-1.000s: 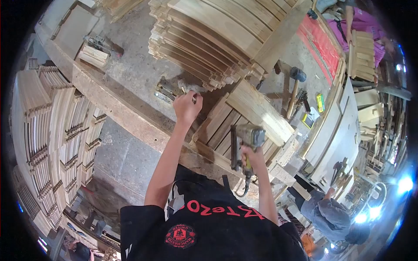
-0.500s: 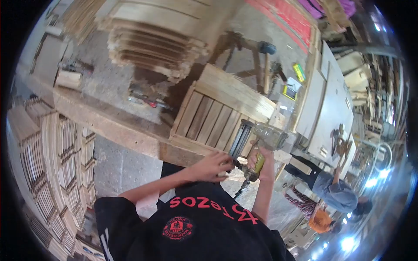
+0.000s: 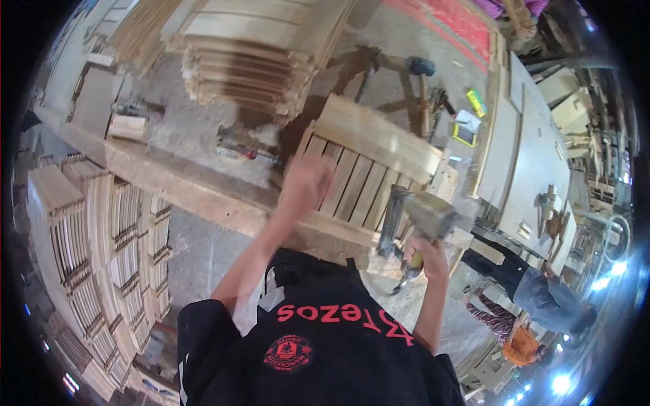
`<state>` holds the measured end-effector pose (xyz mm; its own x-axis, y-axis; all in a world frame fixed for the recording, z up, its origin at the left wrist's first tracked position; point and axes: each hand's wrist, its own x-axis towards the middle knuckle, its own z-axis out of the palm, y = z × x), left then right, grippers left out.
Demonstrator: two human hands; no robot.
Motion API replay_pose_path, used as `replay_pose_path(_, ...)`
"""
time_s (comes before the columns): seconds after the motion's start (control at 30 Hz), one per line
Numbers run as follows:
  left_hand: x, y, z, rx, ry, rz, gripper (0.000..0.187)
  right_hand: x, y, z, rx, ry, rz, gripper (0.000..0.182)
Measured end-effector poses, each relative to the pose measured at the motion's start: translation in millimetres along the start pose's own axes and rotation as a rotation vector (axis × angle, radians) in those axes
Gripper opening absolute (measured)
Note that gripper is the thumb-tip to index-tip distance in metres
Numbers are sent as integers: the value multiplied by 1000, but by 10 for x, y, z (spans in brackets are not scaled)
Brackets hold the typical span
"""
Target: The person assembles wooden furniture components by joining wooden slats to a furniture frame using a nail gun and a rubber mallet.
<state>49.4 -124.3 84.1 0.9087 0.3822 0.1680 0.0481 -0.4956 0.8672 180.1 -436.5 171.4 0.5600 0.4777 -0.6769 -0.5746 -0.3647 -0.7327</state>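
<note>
My right hand (image 3: 426, 256) grips the handle of a pneumatic nail gun (image 3: 413, 220), held over the near edge of a slatted wooden panel (image 3: 365, 169) that lies on the workbench (image 3: 189, 183). My left hand (image 3: 306, 184) is blurred in motion above the panel's left end; I cannot tell whether it holds anything. A strip of nails (image 3: 247, 147) lies on the bench just left of the panel.
A tall stack of curved wooden slats (image 3: 250, 47) fills the bench behind the panel. A mallet (image 3: 421, 84), tape measure (image 3: 475, 101) and small wood block (image 3: 128, 126) lie around. More slat stacks (image 3: 88, 230) stand left. A person (image 3: 542, 298) bends at lower right.
My left hand reached the nails a second ago, came back to the nail gun's magazine, and now swings up over the panel. The nail gun has stayed near the panel's near edge.
</note>
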Motion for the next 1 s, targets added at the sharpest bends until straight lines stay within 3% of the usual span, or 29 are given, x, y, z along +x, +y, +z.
replay_pose_path(0.03,201,42,-250,193,401,1,11,41,89,8,-169,18,52,40)
replay_pose_path(0.1,369,-357,-652,731,522,-79,21,155,-41,523,-702,-112,-149,43)
replay_pose_path(0.2,387,-1179,-614,252,314,-299,30,457,319,967,-1216,-368,-138,59)
replay_pose_path(0.27,341,-1120,-538,542,149,-488,37,602,548,1232,-1429,-499,-227,65)
replay_pose_path(0.3,359,-1094,-458,682,52,-582,41,644,580,1358,-1447,-522,-255,61)
replay_pose_path(0.33,382,-1111,-393,767,140,-524,34,664,623,1469,-1459,-542,-277,58)
replay_pose_path(0.43,408,-1143,-267,385,357,-557,22,670,750,1649,-1472,-577,-292,57)
replay_pose_path(0.47,376,-1172,-218,242,536,-527,13,685,731,1718,-1466,-575,-278,57)
replay_pose_path(0.57,290,-855,-337,116,588,-373,11,730,742,1824,-1445,-543,-267,56)
replay_pose_path(0.6,257,-717,-404,42,577,-412,11,711,764,1829,-1438,-534,-261,55)
replay_pose_path(0.7,201,-729,-585,353,653,-303,11,685,798,1854,-1419,-516,-219,60)
replay_pose_path(0.73,198,-837,-623,358,658,-277,8,673,818,1841,-1417,-518,-202,62)
replay_pose_path(0.83,176,-1019,-675,202,387,-521,8,630,801,1776,-1415,-517,-179,66)
replay_pose_path(0.87,182,-1060,-665,341,257,-582,12,567,746,1725,-1413,-509,-183,66)
replay_pose_path(1.0,185,-1092,-639,276,396,-567,14,387,800,1417,-1408,-416,-180,63)
